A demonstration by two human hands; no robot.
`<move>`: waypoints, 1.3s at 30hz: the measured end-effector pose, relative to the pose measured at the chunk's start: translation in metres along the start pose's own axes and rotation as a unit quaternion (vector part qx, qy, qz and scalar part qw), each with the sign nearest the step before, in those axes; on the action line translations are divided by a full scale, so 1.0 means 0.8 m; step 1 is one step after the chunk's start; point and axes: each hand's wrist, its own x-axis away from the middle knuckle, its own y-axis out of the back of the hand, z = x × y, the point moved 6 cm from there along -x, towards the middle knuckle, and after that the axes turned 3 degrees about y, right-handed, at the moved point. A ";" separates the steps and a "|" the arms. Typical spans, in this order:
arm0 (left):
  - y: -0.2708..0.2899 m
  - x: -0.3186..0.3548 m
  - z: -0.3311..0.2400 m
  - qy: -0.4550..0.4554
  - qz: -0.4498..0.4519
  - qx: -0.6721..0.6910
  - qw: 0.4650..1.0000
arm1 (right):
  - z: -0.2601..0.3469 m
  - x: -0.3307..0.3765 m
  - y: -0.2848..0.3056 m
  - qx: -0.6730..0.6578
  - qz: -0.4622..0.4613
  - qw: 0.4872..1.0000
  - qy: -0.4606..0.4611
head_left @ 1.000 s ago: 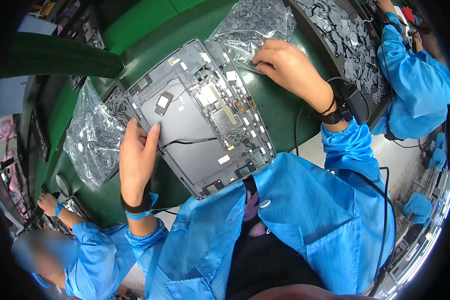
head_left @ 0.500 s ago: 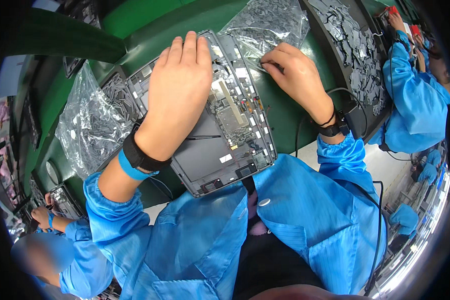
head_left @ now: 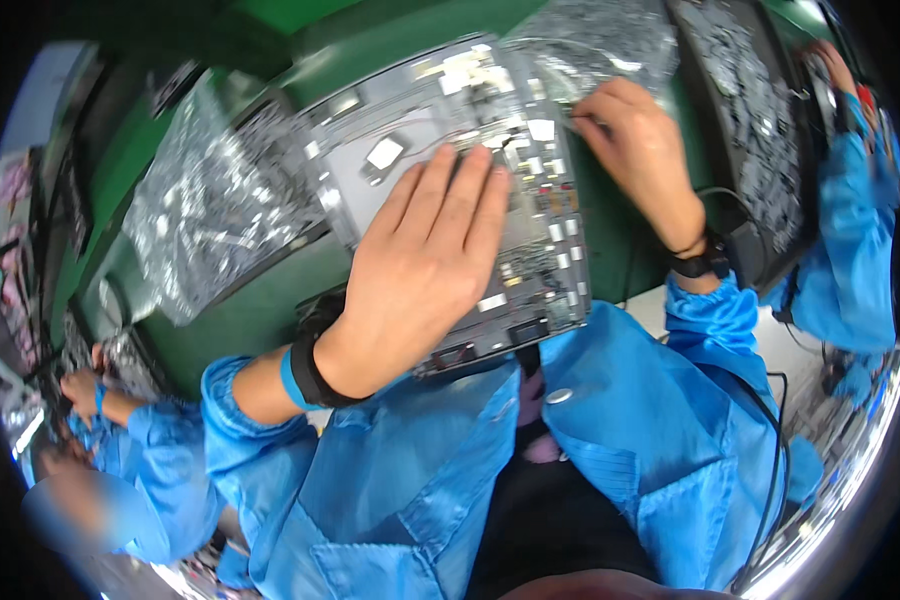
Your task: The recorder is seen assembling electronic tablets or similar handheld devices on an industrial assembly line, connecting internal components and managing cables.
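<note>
An opened flat electronic device [head_left: 518,262], perhaps a tablet, lies at the bench edge against my front, its circuit board and grey inner plates exposed. My left hand [head_left: 430,225] rests flat across its middle, fingers stretched out and slightly spread, hiding part of the inside. A grey plate with a white square label [head_left: 385,153] shows beyond the fingertips. To the right of the device, my right hand [head_left: 635,135] hovers over the green bench with thumb and fingers pinched together. Whatever they hold, if anything, is too small and blurred to make out.
Clear plastic bags of small grey parts lie at the left [head_left: 215,215] and the far right [head_left: 610,45]. A dark tray [head_left: 745,110] of grey pieces stands at the right. Co-workers in blue sit at the right [head_left: 850,260] and lower left [head_left: 170,490].
My left hand has slid from the device's far edge toward me, uncovering its far left part. My right hand stays pinched beside the far right bag. The whole view has shifted and blurred.
</note>
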 end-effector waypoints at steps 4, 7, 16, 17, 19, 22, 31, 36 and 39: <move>0.039 0.046 0.078 0.146 -0.177 0.124 0.965 | 0.010 -0.005 0.009 0.012 -0.022 0.999 0.021; 0.020 0.086 0.144 0.272 -0.166 0.058 0.946 | -0.017 0.004 0.011 -0.117 -0.037 0.985 -0.118; -0.043 0.092 0.155 0.299 -0.100 0.130 0.940 | 0.013 -0.039 0.022 -0.324 -0.064 0.933 -0.140; -0.049 0.089 0.157 0.302 -0.106 0.152 0.935 | 0.012 -0.042 0.018 -0.354 -0.038 0.922 -0.155; -0.049 0.088 0.158 0.310 -0.101 0.150 0.933 | 0.017 -0.052 0.017 -0.342 -0.019 0.930 -0.130; -0.048 0.087 0.160 0.319 -0.107 0.178 0.925 | 0.015 -0.071 0.014 -0.302 -0.035 0.949 -0.080; -0.035 0.097 0.163 0.424 -0.125 0.182 0.879 | 0.013 -0.096 -0.014 -0.307 0.019 0.940 -0.146; -0.032 0.102 0.159 0.407 -0.159 0.161 0.885 | 0.011 -0.087 -0.033 -0.454 0.020 0.861 -0.229; -0.029 0.102 0.162 0.436 -0.161 0.163 0.870 | 0.015 -0.091 -0.030 -0.423 0.021 0.878 -0.223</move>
